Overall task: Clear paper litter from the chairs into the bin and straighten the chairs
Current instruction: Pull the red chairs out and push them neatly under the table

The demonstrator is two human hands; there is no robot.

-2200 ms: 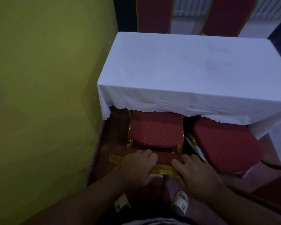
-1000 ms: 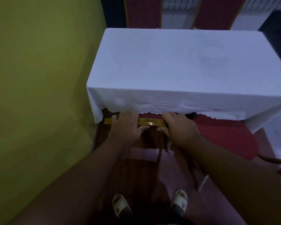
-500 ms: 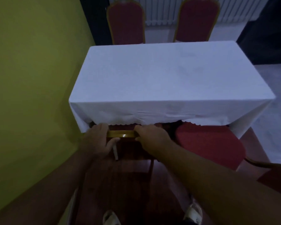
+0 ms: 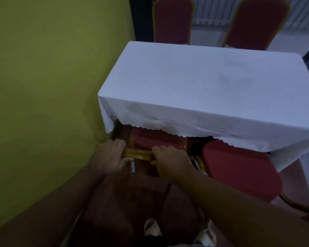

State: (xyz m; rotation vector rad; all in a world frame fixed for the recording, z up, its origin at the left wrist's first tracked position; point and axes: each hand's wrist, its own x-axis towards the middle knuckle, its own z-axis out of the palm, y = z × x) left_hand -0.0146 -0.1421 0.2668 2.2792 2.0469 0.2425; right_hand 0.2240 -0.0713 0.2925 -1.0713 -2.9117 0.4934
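Observation:
A red chair with a gold frame [image 4: 137, 155] stands at the near left of the table, its seat [image 4: 157, 139] partly under the white cloth. My left hand [image 4: 108, 157] grips the left end of the gold top rail and my right hand [image 4: 169, 159] grips the right end. A small white rolled paper [image 4: 133, 167] sticks out below my left hand. A second red chair [image 4: 239, 168] stands to the right, angled and pulled out from the table. No bin is in view.
The table with a white cloth [image 4: 203, 82] fills the middle. A yellow-green wall [image 4: 43, 86] runs close along the left. Two more red chairs [image 4: 173, 20] [image 4: 257, 22] stand behind the table. My sandalled feet [image 4: 152, 227] are on the dark red floor.
Both hands pushed the left chair forward until its seat went under the cloth. Since half a second ago the view has shifted and a little more of the seat shows.

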